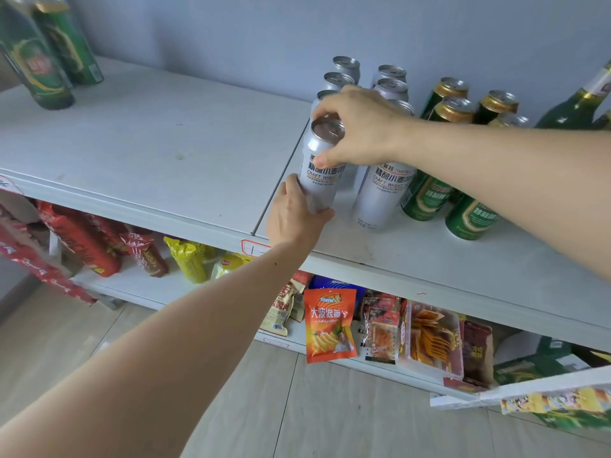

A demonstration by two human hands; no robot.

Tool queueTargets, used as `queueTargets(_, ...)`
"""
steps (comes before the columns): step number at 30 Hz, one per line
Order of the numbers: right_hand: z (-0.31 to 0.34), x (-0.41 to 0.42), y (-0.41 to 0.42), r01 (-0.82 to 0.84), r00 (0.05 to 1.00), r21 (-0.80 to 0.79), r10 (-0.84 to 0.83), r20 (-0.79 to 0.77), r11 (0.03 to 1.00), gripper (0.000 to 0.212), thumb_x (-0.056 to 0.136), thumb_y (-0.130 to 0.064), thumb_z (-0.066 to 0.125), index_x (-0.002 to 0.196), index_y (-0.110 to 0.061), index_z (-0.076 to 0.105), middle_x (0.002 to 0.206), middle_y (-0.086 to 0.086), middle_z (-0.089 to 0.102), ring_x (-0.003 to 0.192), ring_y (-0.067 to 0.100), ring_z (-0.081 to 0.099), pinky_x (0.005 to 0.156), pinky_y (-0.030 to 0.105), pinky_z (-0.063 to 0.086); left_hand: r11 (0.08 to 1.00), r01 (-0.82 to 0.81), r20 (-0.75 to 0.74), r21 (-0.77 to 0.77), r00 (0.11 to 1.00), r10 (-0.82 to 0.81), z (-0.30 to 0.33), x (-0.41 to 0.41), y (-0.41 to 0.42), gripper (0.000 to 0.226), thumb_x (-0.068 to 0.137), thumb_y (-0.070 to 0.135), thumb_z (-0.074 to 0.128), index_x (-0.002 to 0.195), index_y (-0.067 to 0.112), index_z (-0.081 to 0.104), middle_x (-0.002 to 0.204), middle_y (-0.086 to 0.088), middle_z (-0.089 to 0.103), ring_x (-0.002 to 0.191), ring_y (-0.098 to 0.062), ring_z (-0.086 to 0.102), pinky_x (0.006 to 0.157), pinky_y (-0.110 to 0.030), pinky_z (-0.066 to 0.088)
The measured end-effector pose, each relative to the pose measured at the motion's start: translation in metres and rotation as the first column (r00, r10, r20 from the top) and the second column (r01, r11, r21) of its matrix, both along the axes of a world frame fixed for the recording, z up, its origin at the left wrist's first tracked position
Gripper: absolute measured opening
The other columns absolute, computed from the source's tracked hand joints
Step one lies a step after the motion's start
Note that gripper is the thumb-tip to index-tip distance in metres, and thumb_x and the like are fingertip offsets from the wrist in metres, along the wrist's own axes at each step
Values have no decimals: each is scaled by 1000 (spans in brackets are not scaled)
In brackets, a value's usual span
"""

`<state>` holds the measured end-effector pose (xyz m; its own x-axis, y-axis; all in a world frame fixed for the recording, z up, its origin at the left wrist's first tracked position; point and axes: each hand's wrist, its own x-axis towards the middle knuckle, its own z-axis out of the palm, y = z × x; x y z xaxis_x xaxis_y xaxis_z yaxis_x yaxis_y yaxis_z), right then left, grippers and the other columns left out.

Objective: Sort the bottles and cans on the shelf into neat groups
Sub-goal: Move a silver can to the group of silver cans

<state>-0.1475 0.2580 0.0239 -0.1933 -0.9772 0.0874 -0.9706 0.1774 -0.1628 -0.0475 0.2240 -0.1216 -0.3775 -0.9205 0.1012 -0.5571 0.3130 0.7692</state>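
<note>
Step in hand: placing 1 tall silver aluminium can with "CRAFT WHEAT" print (319,166) at the front-left corner of the silver group; judged near the end of this placement, with the 2 green cans at far left (49,54) not yet brought over
Where the can is: on the white shelf top (148,143), just right of the panel seam, near the front edge; whether its base is fully down I cannot tell, as the left hand covers it
Left hand (294,216): wrapped around the lower body of the can, thumb on the left side, fingers curled round the front
Right hand (360,127): reaches from the right, fingertips pinching the can's top rim, thumb pressed on the shoulder
Axis and facing: long axis near vertical, top tilted slightly left in this wide-angle view; pull-tab lid up, printed label toward the camera
Neighbours: a second silver can of the same print (383,196) stands just beside it on the right; more silver cans (344,71) in rows behind; green cans with gold rims (426,196) further right, then green glass bottles (578,104)
Next move calls for: squaring the can level with its right neighbour, label forward, then letting go with both hands without nudging the row behind
</note>
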Motion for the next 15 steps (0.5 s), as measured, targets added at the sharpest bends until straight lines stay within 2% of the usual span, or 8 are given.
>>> queueTargets(3,-7,1,-7,23,999,-32,-22,35,999,70,70,-41,80,127,-17,49,123,1,50,110,20,51,89,31,45,1000,7,10,18,1000,-7,0,-1,-6,66,71,34,79,122,15,41,123,-2,52,105,-25,55,67,-31,36)
queueTargets(6,-9,3,-10,56,998,-45,-54,26,997,65,69,-42,78,121,-17,48,122,0,54,107,23,54,90,42,49,998,40,28,42,999,-41,-1,2,-9,66,71,33,80,121,15,39,122,-3,52,105,-26,54,67,-33,37)
queueTargets(11,-6,9,-12,63,997,-1,-63,-37,998,59,67,-43,77,116,-18,53,111,-3,49,102,22,52,87,44,50,990,118,2,76,993,-119,1,10,-14,73,71,30,81,126,13,36,121,-2,51,101,-21,51,70,-30,34)
queueTargets(15,2,13,-11,74,997,-38,-75,-27,997,66,66,-47,77,122,-21,53,124,0,48,110,21,51,91,43,49,988,142,43,65,989,-145,6,19,-17,89,70,37,81,138,15,27,137,-1,47,120,-26,51,82,-35,42)
